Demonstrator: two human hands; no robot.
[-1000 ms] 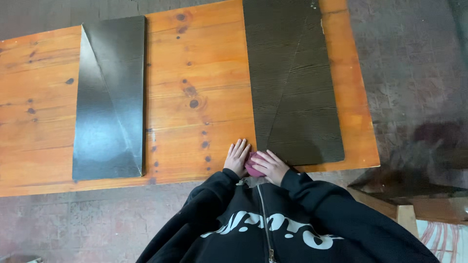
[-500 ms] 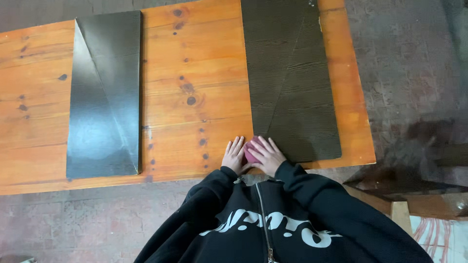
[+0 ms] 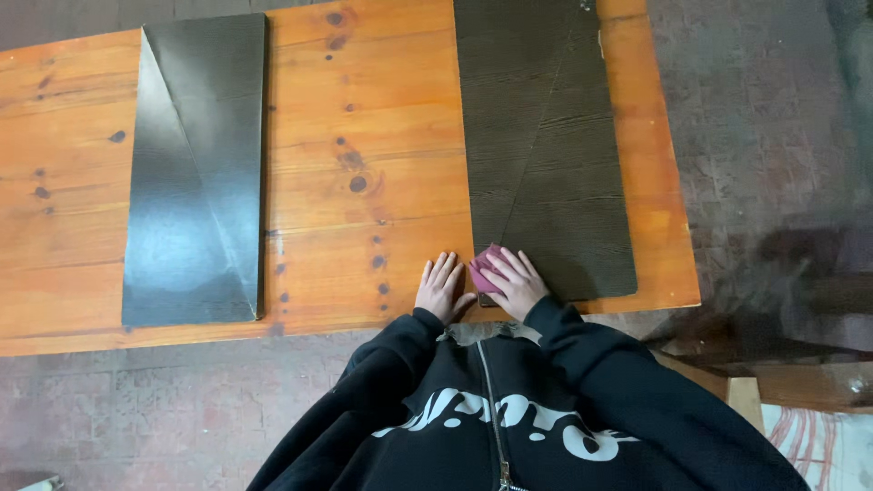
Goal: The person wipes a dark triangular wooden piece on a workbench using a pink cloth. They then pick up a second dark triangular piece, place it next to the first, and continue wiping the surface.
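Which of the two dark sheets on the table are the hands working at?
The matte, wood-grained sheet on the right; the right hand rests on its near corner. The glossy sheet lies apart, left.

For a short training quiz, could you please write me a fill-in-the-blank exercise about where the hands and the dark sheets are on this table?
1. The right hand rests on a small ____ block.
2. The left hand lies flat on the bare ____ table.
3. The table carries ____ dark folded sheets.
4. The block lies at the near corner of the sheet on the person's ____ side.

Missing words: pink; wooden; two; right
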